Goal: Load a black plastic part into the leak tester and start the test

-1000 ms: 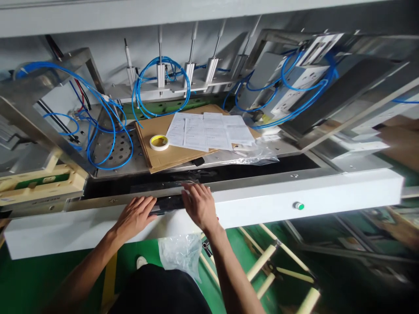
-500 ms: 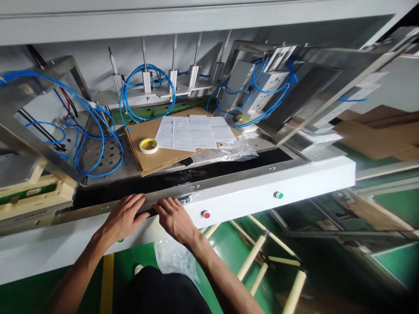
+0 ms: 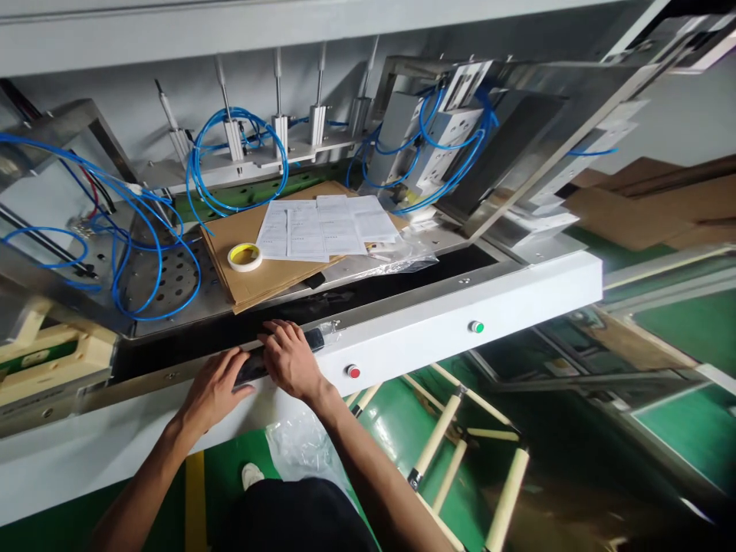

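A black, bar-shaped object [image 3: 253, 369] lies along the machine's metal front ledge [image 3: 396, 308]. My left hand [image 3: 214, 389] grips its left part, fingers over the top and thumb along the near side. Around the bar's middle, my right hand [image 3: 292, 363] is closed, with the bar's dark right end sticking out past the fingers. Both hands cover much of the bar, so its exact kind does not show. A little clear film touches the ledge just beyond that right end. Below the hands hangs a crumpled clear plastic bag [image 3: 304, 447] in front of the white panel.
Behind the ledge, cardboard sheets [image 3: 230, 285] carry printed papers [image 3: 322, 230] and a tape roll [image 3: 244, 257]. Coiled blue air tubes [image 3: 192, 165] and metal cylinders surround them. The white front panel has a red button [image 3: 353, 372] and a green button [image 3: 476, 326]. A tubular frame [image 3: 440, 437] stands below.
The view has shifted, with the machine appearing further left. The bar's black right end is now exposed beyond my right hand, where shiny film showed before. Both hands keep their hold.
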`<state>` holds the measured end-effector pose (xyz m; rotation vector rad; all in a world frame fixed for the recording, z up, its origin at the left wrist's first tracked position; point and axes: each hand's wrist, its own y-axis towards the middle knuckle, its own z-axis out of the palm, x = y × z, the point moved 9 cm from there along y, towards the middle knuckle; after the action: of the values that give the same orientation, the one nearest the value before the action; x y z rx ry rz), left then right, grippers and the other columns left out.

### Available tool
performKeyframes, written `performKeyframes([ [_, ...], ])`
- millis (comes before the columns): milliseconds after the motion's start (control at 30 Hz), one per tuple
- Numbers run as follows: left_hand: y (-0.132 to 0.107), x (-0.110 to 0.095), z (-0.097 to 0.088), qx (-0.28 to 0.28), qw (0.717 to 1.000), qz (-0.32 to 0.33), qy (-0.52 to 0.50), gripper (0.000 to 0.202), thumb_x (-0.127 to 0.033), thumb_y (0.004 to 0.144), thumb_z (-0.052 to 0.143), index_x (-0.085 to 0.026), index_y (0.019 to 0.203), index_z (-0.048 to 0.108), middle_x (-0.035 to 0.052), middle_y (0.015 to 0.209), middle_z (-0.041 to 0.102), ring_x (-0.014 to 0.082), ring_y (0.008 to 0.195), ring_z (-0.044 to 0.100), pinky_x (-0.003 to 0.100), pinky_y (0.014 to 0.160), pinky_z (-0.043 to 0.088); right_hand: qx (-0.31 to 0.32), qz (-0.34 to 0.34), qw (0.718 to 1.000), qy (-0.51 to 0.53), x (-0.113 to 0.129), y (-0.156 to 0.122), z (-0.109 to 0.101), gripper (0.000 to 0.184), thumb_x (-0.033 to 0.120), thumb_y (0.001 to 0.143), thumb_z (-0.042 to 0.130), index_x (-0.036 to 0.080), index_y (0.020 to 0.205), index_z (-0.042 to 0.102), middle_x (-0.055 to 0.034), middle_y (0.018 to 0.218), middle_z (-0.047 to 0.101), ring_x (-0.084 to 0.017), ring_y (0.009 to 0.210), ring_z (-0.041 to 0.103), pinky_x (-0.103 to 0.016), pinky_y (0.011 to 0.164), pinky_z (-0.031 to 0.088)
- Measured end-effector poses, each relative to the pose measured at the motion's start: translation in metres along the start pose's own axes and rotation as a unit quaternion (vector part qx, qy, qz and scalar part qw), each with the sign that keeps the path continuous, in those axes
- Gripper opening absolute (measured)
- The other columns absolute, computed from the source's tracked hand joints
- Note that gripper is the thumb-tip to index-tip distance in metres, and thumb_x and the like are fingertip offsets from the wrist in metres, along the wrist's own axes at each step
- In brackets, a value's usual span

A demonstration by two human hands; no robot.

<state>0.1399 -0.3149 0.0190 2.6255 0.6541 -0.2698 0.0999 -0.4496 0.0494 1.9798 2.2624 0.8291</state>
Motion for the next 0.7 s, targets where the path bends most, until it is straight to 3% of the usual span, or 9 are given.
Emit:
performKeyframes([
  [133,0.005,-0.006,-0.009,0.023,0.999,-0.020,-0.039,0.035,-0.027,0.095,0.068,-0.023,0.128,0.062,0.0110,0.120,0.073,0.0285,0.107,0.074,0.038,0.089,0.062,-0.155,0.130,0.968,0.146,-0.003,-0.056,-0.021,0.021,0.026,0.107,0.049,0.020,0.110,0.068,-0.0103,0.099,0.073,-0.023,0.088,0.065,-0.039,0.082,0.054],
  [200,0.001,-0.008,-0.014,0.030,0.994,-0.059,-0.088,0.024,-0.031,0.099,0.061,-0.024,0.122,0.067,0.0088,0.112,0.076,0.0263,0.102,0.076,0.035,0.085,0.062,-0.150,0.235,0.923,0.265,-0.013,-0.089,-0.007,0.027,0.036,0.109,0.049,0.022,0.099,0.069,-0.0058,0.083,0.069,-0.020,0.072,0.062,-0.033,0.066,0.052],
  [267,-0.011,-0.006,-0.012,0.034,0.975,-0.146,-0.162,0.023,-0.040,0.102,0.058,-0.025,0.112,0.072,0.0067,0.096,0.078,0.0241,0.088,0.076,0.031,0.073,0.061,-0.112,0.318,0.860,0.383,-0.021,-0.114,0.015,0.035,0.050,0.107,0.052,0.022,0.105,0.072,-0.0053,0.083,0.072,-0.019,0.071,0.064,-0.030,0.060,0.051],
  [333,-0.031,-0.003,0.000,0.040,0.925,-0.269,-0.265,0.034,-0.053,0.102,0.058,-0.024,0.109,0.074,0.0067,0.088,0.077,0.0232,0.074,0.074,0.031,0.063,0.059,-0.098,0.347,0.798,0.483,-0.025,-0.127,0.028,0.049,0.062,0.104,0.054,0.021,0.125,0.069,-0.0084,0.097,0.076,-0.022,0.082,0.070,-0.033,0.070,0.058],
  [400,-0.055,-0.015,0.025,0.068,0.836,-0.381,-0.389,0.049,-0.065,0.098,0.059,-0.020,0.108,0.076,0.0098,0.088,0.078,0.0246,0.071,0.074,0.033,0.062,0.059,-0.112,0.323,0.751,0.564,-0.029,-0.126,0.026,0.063,0.071,0.101,0.053,0.021,0.136,0.065,-0.0113,0.112,0.077,-0.025,0.097,0.072,-0.042,0.091,0.061],
  [467,-0.074,-0.046,0.054,0.120,0.728,-0.448,-0.505,0.061,-0.073,0.095,0.058,-0.016,0.101,0.077,0.0120,0.084,0.077,0.0259,0.071,0.074,0.034,0.062,0.058,-0.120,0.294,0.722,0.615,-0.034,-0.122,0.019,0.065,0.077,0.099,0.050,0.022,0.128,0.070,-0.0105,0.114,0.076,-0.025,0.101,0.070,-0.046,0.101,0.057],
  [533,-0.086,-0.078,0.073,0.125,0.642,-0.490,-0.576,0.067,-0.078,0.093,0.056,-0.015,0.097,0.077,0.0128,0.081,0.076,0.0247,0.068,0.072,0.033,0.061,0.057,-0.110,0.283,0.705,0.640,-0.039,-0.120,0.011,0.066,0.082,0.095,0.052,0.023,0.114,0.075,-0.0085,0.107,0.076,-0.026,0.100,0.069,-0.044,0.099,0.057],
  [600,-0.091,-0.104,0.082,0.115,0.596,-0.505,-0.613,0.067,-0.081,0.089,0.059,-0.017,0.098,0.078,0.0139,0.087,0.078,0.0235,0.066,0.071,0.035,0.063,0.058,-0.101,0.290,0.690,0.655,-0.044,-0.126,0.004,0.066,0.084,0.090,0.057,0.023,0.105,0.076,-0.0068,0.099,0.076,-0.026,0.095,0.067,-0.042,0.092,0.058],
  [700,-0.094,-0.138,0.084,0.127,0.605,-0.461,-0.636,0.062,-0.076,0.071,0.082,-0.027,0.109,0.078,0.0141,0.112,0.079,0.0285,0.077,0.075,0.041,0.068,0.061,-0.119,0.305,0.674,0.663,-0.048,-0.149,-0.011,0.059,0.082,0.088,0.063,0.025,0.095,0.077,-0.0041,0.088,0.073,-0.025,0.085,0.065,-0.042,0.085,0.057],
])
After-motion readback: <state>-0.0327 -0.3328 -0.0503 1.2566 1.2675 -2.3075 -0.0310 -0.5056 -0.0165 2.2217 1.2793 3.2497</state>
